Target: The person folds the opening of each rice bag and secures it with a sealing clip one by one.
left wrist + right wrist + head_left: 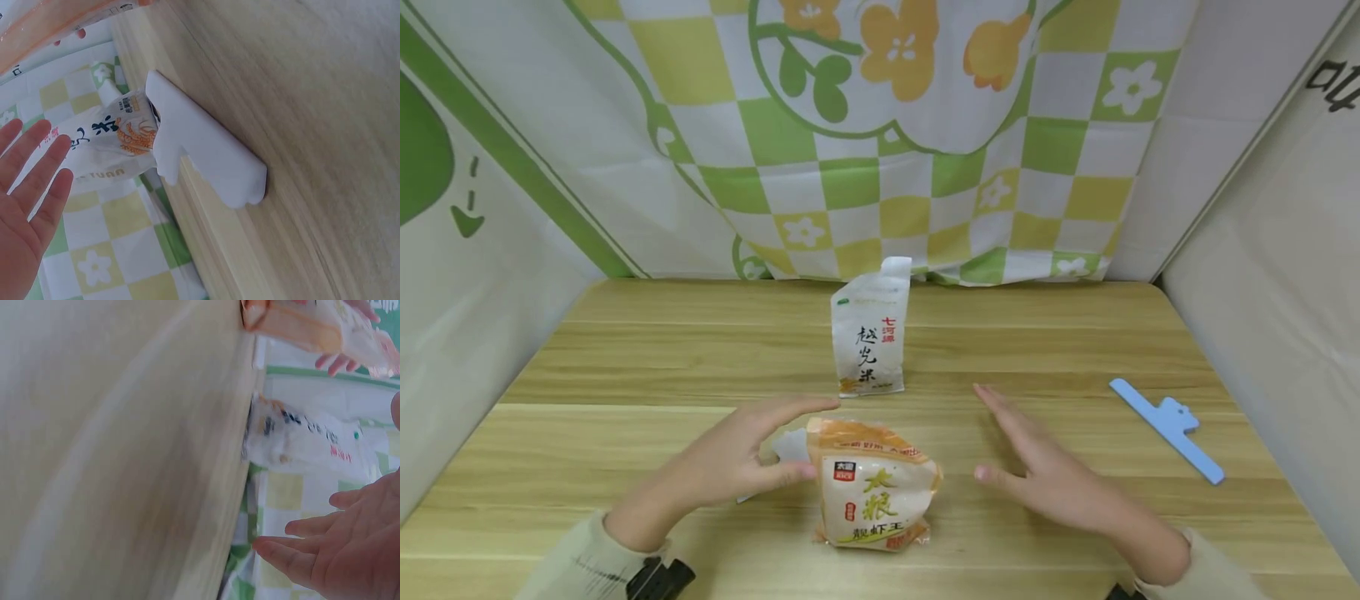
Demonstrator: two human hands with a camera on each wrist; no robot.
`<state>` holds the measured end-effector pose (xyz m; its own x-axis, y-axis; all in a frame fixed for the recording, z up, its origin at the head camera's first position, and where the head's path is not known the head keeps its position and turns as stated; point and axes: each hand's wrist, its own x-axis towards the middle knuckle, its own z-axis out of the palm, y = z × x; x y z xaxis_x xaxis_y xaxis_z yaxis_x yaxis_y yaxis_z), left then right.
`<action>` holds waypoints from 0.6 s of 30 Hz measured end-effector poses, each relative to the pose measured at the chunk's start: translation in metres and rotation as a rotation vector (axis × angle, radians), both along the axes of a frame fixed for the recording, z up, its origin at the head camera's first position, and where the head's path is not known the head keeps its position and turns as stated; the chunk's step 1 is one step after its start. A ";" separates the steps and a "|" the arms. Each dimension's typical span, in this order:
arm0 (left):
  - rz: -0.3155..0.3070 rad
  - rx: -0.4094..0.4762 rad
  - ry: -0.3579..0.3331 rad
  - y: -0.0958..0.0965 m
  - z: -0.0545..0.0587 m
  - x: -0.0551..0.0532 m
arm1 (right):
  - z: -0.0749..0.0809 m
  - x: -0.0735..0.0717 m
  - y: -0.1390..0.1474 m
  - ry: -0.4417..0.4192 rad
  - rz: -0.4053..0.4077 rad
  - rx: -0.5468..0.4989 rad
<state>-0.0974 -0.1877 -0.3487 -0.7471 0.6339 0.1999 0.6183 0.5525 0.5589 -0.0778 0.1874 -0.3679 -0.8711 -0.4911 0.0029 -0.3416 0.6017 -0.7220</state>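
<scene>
An orange and cream rice bag [880, 500] stands on the table between both hands, its top slanting down to the right. My left hand [737, 462] is beside its left edge, fingers straight and thumb tip right by the bag. To the right of the bag, with a gap between, hovers my right hand [1048, 479], fingers extended and holding nothing. A pale sealing clip [200, 140] lies on the table near the left hand, partly hidden behind the orange bag in the head view. Farther back a white rice bag [871, 337] stands upright.
On the right part of the wooden table [647, 342] lies a light blue sealing clip [1168, 429]. A checked green and yellow curtain [887, 167] hangs behind the table's far edge, with white fabric walls at both sides.
</scene>
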 end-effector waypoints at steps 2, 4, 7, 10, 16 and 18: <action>-0.004 -0.009 -0.007 0.002 -0.001 0.002 | -0.002 0.002 -0.005 -0.012 0.014 0.006; -0.022 -0.005 -0.009 0.004 -0.002 0.002 | -0.005 0.004 -0.009 -0.015 0.032 0.011; -0.054 0.005 -0.020 0.005 -0.004 0.003 | -0.007 0.007 -0.015 -0.028 0.054 0.024; -0.083 0.003 -0.049 0.006 -0.006 0.004 | -0.008 0.011 -0.019 -0.064 0.076 0.027; -0.107 0.047 -0.209 0.009 -0.009 0.006 | -0.010 0.016 -0.030 -0.144 0.117 -0.017; -0.112 0.073 -0.274 0.010 -0.010 0.006 | -0.012 0.017 -0.035 -0.152 0.130 -0.044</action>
<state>-0.0912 -0.1777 -0.3592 -0.7058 0.7067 0.0486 0.4935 0.4414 0.7494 -0.0609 0.1524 -0.3801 -0.7925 -0.6016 -0.0999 -0.2991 0.5263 -0.7960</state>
